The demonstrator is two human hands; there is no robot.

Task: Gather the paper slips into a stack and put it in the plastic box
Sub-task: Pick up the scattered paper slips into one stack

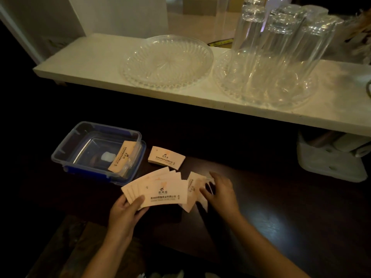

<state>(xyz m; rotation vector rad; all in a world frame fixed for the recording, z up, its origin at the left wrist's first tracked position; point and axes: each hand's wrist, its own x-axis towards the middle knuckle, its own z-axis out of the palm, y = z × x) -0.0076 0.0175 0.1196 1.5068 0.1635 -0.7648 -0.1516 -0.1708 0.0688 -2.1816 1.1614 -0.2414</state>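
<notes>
Gathering underway: left hand (125, 212) pinches fanned slips (158, 189); right hand (219, 192) presses loose slips (195, 189) on the dark table's (281, 207) near edge. Next, squaring them for the plastic box (96, 149).

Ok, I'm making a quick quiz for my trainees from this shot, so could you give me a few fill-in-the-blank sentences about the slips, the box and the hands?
1. The left hand holds a fanned bunch of slips, pinned by its ____.
2. The plastic box has clips and trim coloured ____.
3. One slip leans against the ____ wall inside the box.
4. A neat stack of slips lies on the dark table, to the ____ of the box.

Missing words: thumb; blue; right; right
</notes>
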